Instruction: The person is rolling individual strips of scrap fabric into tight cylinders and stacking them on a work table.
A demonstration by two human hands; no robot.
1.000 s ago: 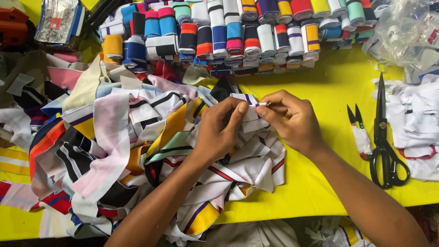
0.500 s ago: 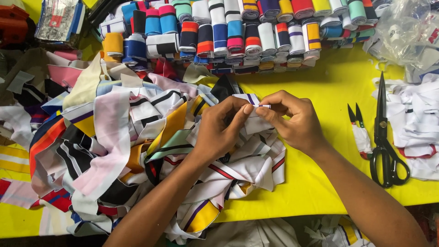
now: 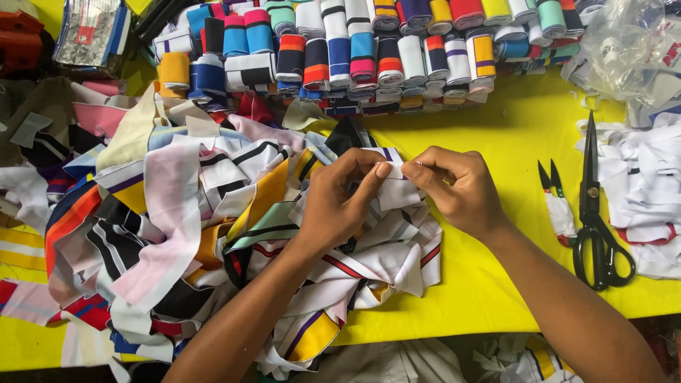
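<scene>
on a bright yellow table (image 3: pixel 496 298), seen from above, crowded on nearly every side with fabric. along the upper edge of the frame, tightly stacked rows of rolled striped trims (image 3: pixel 369 50) in many colours, apparently finished and put by. at left and centre, a large tangled heap of loose striped strips (image 3: pixel 177 213), seemingly not yet handled and far bulkier than anything in hand. at frame centre, both hands meeting over one small white strip (image 3: pixel 397 188), a purple stripe at its upper edge, held just above the heap's right side. left hand (image 3: pixel 340 202) with thumb and forefinger pinched on the strip's left edge, remaining fingers curled loosely; right hand (image 3: pixel 457 188) pinched on its right edge, fingertips of the two hands nearly touching. at right, lying untouched on the table, black scissors (image 3: pixel 596 220) and beside them small thread snips (image 3: pixel 557 202), well apart from either hand. in the upper right corner, a crumpled clear plastic bag (image 3: pixel 624 42); below it, a second pile of white strips (image 3: pixel 652 191). by the look of it, work well under way, many rolls done, most of the heap left.
</scene>
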